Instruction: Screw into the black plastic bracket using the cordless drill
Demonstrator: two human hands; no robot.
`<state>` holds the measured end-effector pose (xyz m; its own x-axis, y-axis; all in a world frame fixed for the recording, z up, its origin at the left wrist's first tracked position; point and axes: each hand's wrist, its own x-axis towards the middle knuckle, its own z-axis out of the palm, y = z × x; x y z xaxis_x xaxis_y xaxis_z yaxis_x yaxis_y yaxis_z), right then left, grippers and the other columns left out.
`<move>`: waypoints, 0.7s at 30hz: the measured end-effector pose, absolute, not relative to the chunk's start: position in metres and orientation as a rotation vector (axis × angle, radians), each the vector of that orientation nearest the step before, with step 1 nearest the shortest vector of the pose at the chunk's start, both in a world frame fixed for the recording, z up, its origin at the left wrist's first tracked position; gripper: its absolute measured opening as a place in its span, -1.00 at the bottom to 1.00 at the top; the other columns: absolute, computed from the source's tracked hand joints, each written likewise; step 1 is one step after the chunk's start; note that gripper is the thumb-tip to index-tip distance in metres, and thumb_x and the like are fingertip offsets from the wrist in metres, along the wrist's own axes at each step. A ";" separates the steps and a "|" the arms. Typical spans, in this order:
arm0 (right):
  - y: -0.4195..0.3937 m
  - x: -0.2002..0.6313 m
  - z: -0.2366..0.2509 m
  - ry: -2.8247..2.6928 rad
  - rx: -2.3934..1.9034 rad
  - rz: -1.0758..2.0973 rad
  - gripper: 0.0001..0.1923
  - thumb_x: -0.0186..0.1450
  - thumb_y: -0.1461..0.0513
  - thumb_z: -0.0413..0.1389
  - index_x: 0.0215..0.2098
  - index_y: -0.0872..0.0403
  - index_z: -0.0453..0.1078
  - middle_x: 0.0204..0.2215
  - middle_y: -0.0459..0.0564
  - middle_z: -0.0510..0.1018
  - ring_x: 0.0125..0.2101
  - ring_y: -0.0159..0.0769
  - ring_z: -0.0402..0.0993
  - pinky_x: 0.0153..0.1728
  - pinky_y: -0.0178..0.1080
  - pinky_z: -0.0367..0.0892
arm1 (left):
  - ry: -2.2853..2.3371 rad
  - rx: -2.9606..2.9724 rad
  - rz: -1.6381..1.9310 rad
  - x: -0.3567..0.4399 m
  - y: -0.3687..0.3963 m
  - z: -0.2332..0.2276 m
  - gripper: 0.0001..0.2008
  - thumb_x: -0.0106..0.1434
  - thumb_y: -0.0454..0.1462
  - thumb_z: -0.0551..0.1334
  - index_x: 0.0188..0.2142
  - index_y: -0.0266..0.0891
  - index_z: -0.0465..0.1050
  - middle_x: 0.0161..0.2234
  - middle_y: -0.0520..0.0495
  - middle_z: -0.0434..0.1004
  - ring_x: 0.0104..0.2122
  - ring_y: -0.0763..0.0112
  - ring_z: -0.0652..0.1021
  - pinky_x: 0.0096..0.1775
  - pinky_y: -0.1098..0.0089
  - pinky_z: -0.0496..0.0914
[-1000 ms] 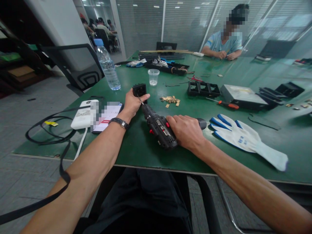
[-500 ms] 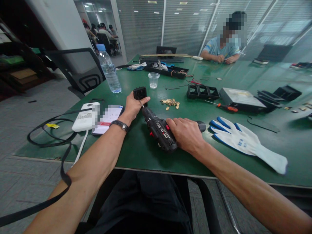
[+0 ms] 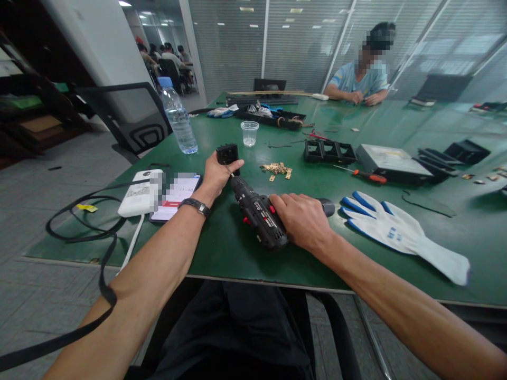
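Drill (image 3: 259, 219) gripped in right hand (image 3: 303, 220), left hand (image 3: 216, 174) steadying black socket block (image 3: 228, 154)

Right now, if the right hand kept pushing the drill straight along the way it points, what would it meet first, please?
The right hand aims the drill up-left, where its bit already touches the small black part in the left hand. Beyond that, probably the water bottle, though depth is unclear.

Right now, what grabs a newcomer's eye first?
The black drill at table centre: the right hand grips its handle, bit aimed at a small black part that the left hand steadies upright. Just right of it lies a white and blue glove on the green table.
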<state>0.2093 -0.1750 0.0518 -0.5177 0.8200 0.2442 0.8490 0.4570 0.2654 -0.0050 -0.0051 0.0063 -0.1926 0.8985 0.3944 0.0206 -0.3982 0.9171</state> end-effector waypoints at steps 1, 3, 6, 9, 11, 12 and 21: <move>-0.175 0.209 0.052 -2.610 -1.499 -0.547 -0.83 0.36 0.27 -0.03 -0.09 0.08 0.30 -0.31 0.02 0.54 -0.34 -0.19 0.42 -0.40 -0.20 0.01 | 1.115 1.389 1.671 -0.005 -0.005 0.006 -0.48 -0.21 -0.20 0.52 -0.25 -0.28 0.44 -0.32 -0.06 0.51 -0.29 0.32 0.51 -0.21 0.27 0.46; -0.175 0.209 0.051 -2.610 -1.497 -0.548 -0.83 0.36 0.28 -0.02 -0.10 0.08 0.30 -0.31 0.01 0.54 -0.34 -0.19 0.42 -0.40 -0.20 0.01 | 1.110 1.377 1.671 -0.005 -0.005 0.006 -0.48 -0.22 -0.20 0.52 -0.25 -0.27 0.44 -0.32 -0.06 0.51 -0.29 0.31 0.51 -0.21 0.27 0.46; -0.174 0.209 0.051 -2.608 -1.497 -0.555 -0.86 0.36 0.27 -0.02 -0.12 0.08 0.31 -0.32 0.01 0.53 -0.34 -0.20 0.42 -0.41 -0.21 0.00 | 1.105 1.369 1.670 -0.005 -0.005 0.006 -0.48 -0.22 -0.20 0.52 -0.24 -0.27 0.44 -0.32 -0.06 0.51 -0.28 0.31 0.51 -0.20 0.26 0.46; -0.174 0.209 0.051 -2.608 -1.489 -0.559 -0.87 0.37 0.27 -0.03 -0.15 0.07 0.31 -0.33 0.01 0.53 -0.35 -0.20 0.42 -0.40 -0.20 0.00 | 1.102 1.387 1.673 -0.006 -0.004 0.004 -0.47 -0.21 -0.19 0.52 -0.23 -0.28 0.44 -0.31 -0.06 0.51 -0.29 0.31 0.51 -0.21 0.27 0.46; -0.174 0.210 0.051 -2.606 -1.482 -0.560 -0.87 0.36 0.27 -0.02 -0.14 0.06 0.31 -0.33 0.00 0.53 -0.35 -0.20 0.42 -0.40 -0.20 0.00 | 1.102 1.409 1.673 -0.007 -0.003 0.003 -0.47 -0.19 -0.17 0.51 -0.23 -0.28 0.44 -0.31 -0.06 0.51 -0.30 0.33 0.51 -0.22 0.28 0.46; -0.174 0.210 0.051 -2.606 -1.480 -0.559 -0.86 0.35 0.27 -0.02 -0.13 0.07 0.31 -0.33 0.01 0.53 -0.35 -0.19 0.42 -0.40 -0.20 0.00 | 1.104 1.421 1.675 -0.007 -0.002 0.003 -0.48 -0.19 -0.16 0.51 -0.23 -0.28 0.44 -0.31 -0.05 0.51 -0.31 0.34 0.51 -0.23 0.29 0.46; -0.174 0.210 0.051 -2.606 -1.467 -0.560 -0.84 0.35 0.28 -0.02 -0.12 0.07 0.32 -0.33 0.01 0.53 -0.35 -0.19 0.42 -0.39 -0.20 0.00 | 1.115 1.461 1.690 -0.006 -0.001 0.002 -0.48 -0.17 -0.14 0.50 -0.22 -0.27 0.44 -0.33 -0.03 0.51 -0.36 0.40 0.49 -0.27 0.35 0.45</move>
<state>0.2099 -0.1744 0.0510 -0.5311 0.8058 0.2619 0.8423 0.4685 0.2665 -0.0064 -0.0012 0.0021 -0.1830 0.8773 0.4437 0.0630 -0.4400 0.8958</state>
